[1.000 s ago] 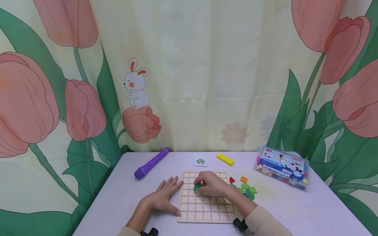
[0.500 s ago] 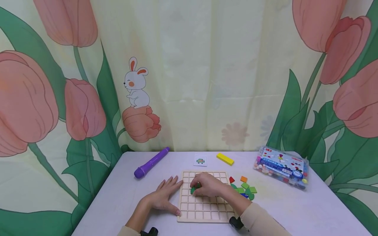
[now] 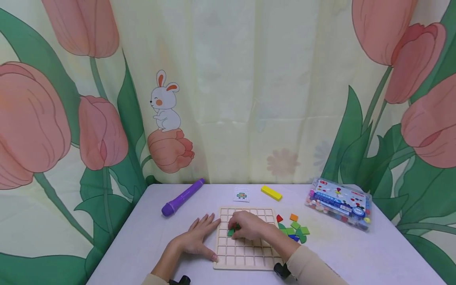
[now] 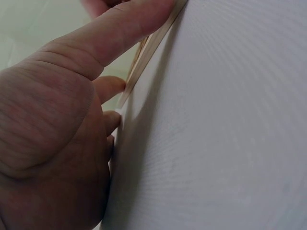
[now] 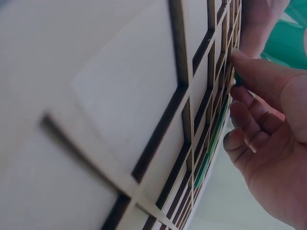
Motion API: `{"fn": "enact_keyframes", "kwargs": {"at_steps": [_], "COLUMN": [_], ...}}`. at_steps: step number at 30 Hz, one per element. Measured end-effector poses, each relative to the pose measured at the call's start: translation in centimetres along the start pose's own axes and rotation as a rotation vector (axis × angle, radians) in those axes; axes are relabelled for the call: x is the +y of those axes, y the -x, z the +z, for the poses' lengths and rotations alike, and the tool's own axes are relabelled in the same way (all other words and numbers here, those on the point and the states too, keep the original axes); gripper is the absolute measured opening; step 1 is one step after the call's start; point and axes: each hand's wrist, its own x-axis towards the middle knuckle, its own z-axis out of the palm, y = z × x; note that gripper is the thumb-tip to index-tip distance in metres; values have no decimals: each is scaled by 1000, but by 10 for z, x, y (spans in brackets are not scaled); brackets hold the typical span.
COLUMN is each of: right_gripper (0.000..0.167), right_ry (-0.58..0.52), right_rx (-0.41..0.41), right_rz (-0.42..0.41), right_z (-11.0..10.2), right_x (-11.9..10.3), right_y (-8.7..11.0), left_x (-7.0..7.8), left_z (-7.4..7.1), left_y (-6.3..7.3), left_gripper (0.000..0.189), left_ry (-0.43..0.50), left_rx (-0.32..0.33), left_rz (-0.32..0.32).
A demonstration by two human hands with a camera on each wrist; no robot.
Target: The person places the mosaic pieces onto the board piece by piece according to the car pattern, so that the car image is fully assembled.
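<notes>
My left hand [image 3: 196,236] lies with fingers spread at the left side of a wooden grid board [image 3: 246,261]. Its thumb touches the board's edge in the left wrist view, and the fingertips reach the same side. Over the upper left of the grid, my right hand [image 3: 249,225] pinches a small dark green tile [image 3: 230,232] between thumb and fingers. The right wrist view shows a bit of green at those fingertips, close to the grid bars. Green pieces [image 5: 210,149] also show along the grid beneath that hand, whose palm hides part of the board in the head view.
Loose green tiles [image 3: 304,230], an orange tile [image 3: 293,217], a red piece [image 3: 279,218] and blue pieces lie right of the board. Behind it are a picture card [image 3: 241,194] and a yellow bar [image 3: 271,193]. A purple microphone [image 3: 182,198] and a clear case [image 3: 338,202] flank them.
My right hand has shifted a little left and toward me over the grid, with the green tile in its fingers. The left hand has stayed at the board's edge.
</notes>
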Motion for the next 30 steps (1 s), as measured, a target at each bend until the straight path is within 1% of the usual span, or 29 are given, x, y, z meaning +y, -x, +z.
{"fn": "enact_keyframes", "kwargs": {"at_steps": [13,30], "right_gripper": [20,20], "right_ry": [-20,-6], "right_rx": [1,4], "right_rz": [19,6], "right_z": [1,-1], "right_x": [-1,-1], "right_y": [1,2], "left_x": [1,1], "left_z": [1,2], "left_y": [-1,0], "left_gripper": [123,123], "left_ry": [1,-1], "left_rx": [-3,3], "left_rz": [-16,-15]}}
